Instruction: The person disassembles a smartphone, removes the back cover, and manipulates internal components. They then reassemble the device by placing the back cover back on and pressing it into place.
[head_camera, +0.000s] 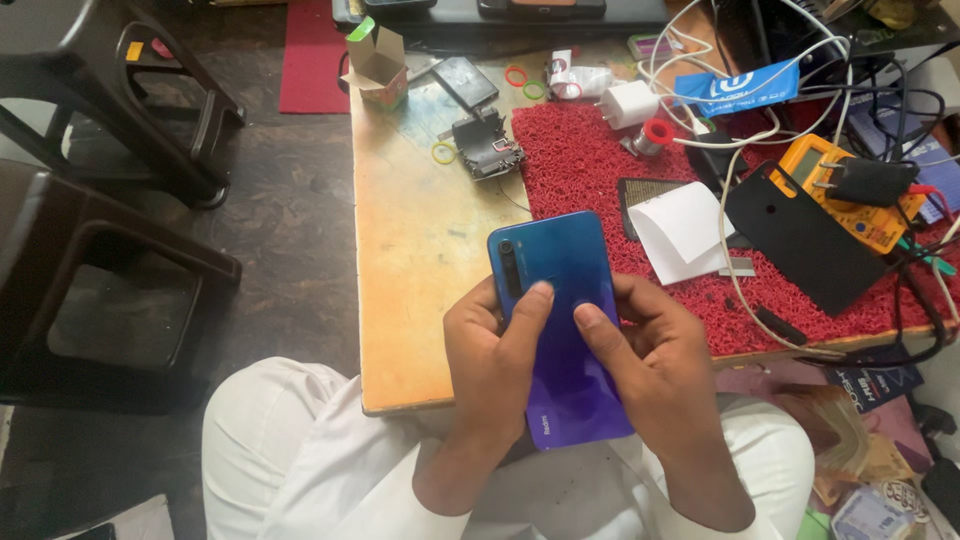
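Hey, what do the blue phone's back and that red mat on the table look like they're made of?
Phone: glossy glass or plastic back, judging by its smooth blue-to-purple sheen. Red mat: looks like coarse looped vinyl or rubber, given its nubbly matte texture.

The phone (555, 320) sits between the left hand (490, 365) and right hand (655, 370), at the table's (410, 240) near edge. The mat (590, 165) lies beyond, right of the small box (378, 65); the multimeter (845, 190) rests on the mat's right part.

Head view: looking steeply down from above, facing forward over lap onto wooden table (420, 230).
Nearness: sitting close, hands filling lower centre.
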